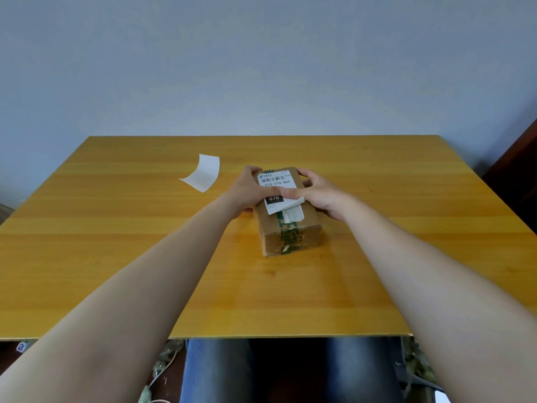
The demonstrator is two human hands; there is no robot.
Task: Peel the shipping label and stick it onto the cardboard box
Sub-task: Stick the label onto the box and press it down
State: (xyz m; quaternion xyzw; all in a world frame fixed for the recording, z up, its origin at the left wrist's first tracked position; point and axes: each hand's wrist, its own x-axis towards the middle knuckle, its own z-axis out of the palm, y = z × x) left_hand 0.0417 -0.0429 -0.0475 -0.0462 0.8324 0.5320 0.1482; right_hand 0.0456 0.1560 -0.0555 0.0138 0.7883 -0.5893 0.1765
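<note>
I see both hands on the cardboard box (290, 225) mid-table: left hand (247, 190) gripping its side, right hand (316, 193) pressing the shipping label (277, 186) on top. Its near edge sits lifted; I think it may crease.

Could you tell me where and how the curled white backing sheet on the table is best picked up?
Pinch the backing sheet by its raised far edge, coming from above and behind. That end curls up clear of the table, leaving room for fingers beneath, while the near part seems to lie flatter. Both hands are on the cardboard box now.
</note>
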